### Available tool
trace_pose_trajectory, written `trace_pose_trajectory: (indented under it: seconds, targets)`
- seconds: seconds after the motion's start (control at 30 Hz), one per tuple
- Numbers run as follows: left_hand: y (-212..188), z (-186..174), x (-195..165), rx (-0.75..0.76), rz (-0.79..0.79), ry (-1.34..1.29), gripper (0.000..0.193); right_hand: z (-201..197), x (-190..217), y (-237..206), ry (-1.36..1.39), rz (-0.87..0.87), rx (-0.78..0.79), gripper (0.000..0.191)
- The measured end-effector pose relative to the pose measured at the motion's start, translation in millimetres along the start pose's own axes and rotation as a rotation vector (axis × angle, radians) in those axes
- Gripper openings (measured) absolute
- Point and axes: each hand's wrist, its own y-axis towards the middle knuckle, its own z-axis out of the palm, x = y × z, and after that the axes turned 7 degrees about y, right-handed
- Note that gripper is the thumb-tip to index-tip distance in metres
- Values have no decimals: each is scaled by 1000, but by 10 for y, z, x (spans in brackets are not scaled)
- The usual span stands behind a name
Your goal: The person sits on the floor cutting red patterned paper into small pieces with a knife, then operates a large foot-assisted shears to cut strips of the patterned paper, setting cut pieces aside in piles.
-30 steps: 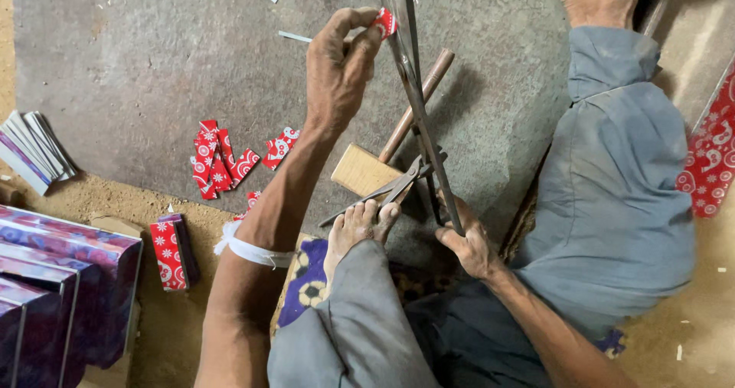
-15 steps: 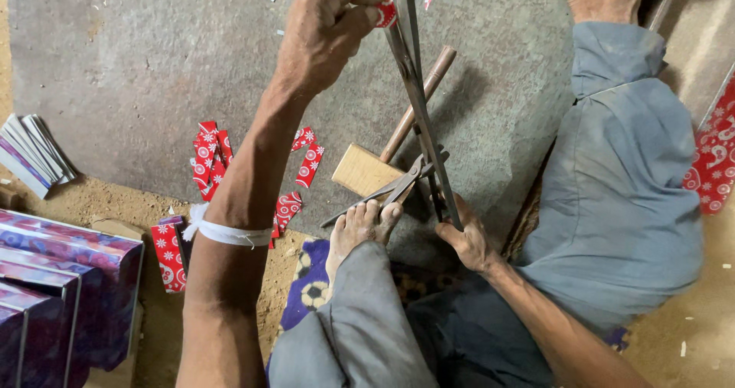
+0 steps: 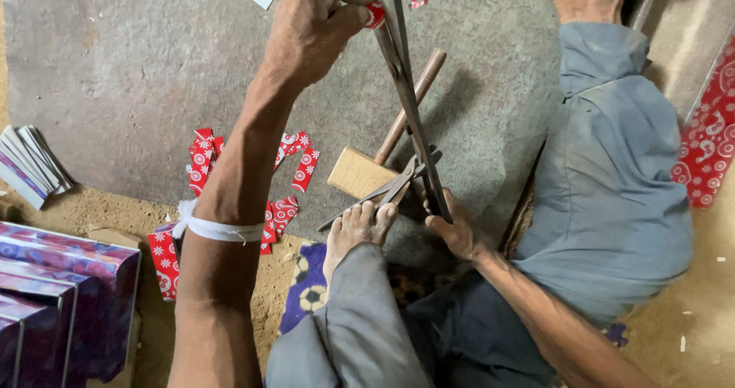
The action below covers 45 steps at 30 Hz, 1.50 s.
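My left hand (image 3: 314, 28) is raised at the top of the view, pinching a small piece of red patterned paper (image 3: 374, 15) against the long blades of big metal shears (image 3: 409, 101). My right hand (image 3: 455, 231) grips the lower handle of the shears near the floor. The other handle lies on the grey floor under the toes of my bare foot (image 3: 354, 231). A wooden mallet (image 3: 383, 154) lies just behind the shears.
Cut red patterned paper pieces (image 3: 287, 170) lie scattered on the grey slab (image 3: 122, 81). Purple patterned boxes (image 3: 61, 296) stand at lower left, a stack of card strips (image 3: 31, 166) at the left edge, a red patterned sheet (image 3: 708, 139) at right.
My left hand has moved up and left along the blades with the red piece, and the arm now crosses over the scattered cuttings. The right hand has stayed on the handle.
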Motion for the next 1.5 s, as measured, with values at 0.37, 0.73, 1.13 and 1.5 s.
trace_pose_trajectory:
  seconds: [0.37, 0.73, 1.13, 1.5]
  targets:
    - [100, -112, -266, 12, -87, 32, 19, 129, 59, 250, -293, -84, -177, 25]
    - [-976, 315, -519, 104, -305, -674, 25, -7, 592, 33, 98, -343, 105, 49]
    - [-376, 150, -294, -19, -151, -357, 20, -37, 880, -281, -369, 6, -138, 52]
    - [-1597, 787, -1258, 304, -45, -313, 23, -39, 1084, -362, 369, -111, -172, 30]
